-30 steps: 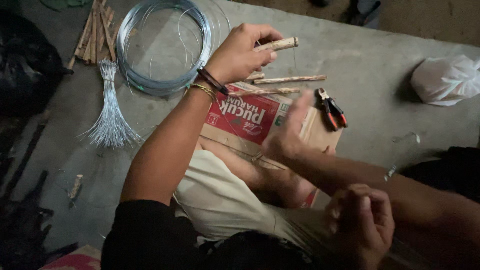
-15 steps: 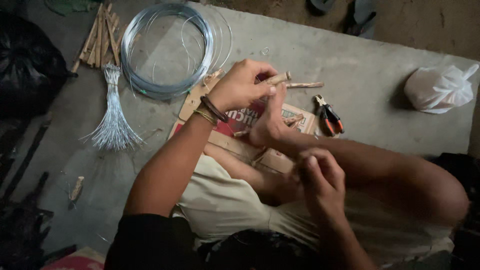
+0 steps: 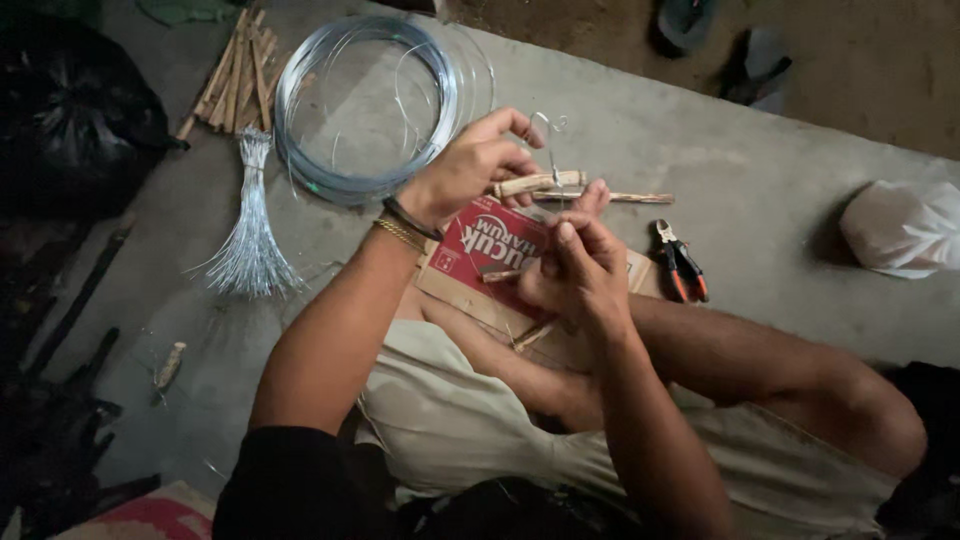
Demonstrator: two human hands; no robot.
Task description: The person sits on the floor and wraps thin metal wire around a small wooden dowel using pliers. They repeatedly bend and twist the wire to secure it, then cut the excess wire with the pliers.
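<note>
Pale wood: a short stick (image 3: 540, 183) lies level between both hands, its long axis running left to right. The left hand (image 3: 470, 165) is closed on its left end, thumb below and fingers curled over. A thin wire (image 3: 549, 135) rises from the stick, bent into a loop at the top. The right hand (image 3: 575, 265) sits just below the stick, fingers pinched together, fingertip touching its underside near the wire; nearer the wire's foot than the left. Pliers (image 3: 682, 262) lie right of it, a wire coil (image 3: 366, 105) beyond the left hand. Cardboard (image 3: 480, 250) lies underneath, open floor (image 3: 760, 170) beyond.
</note>
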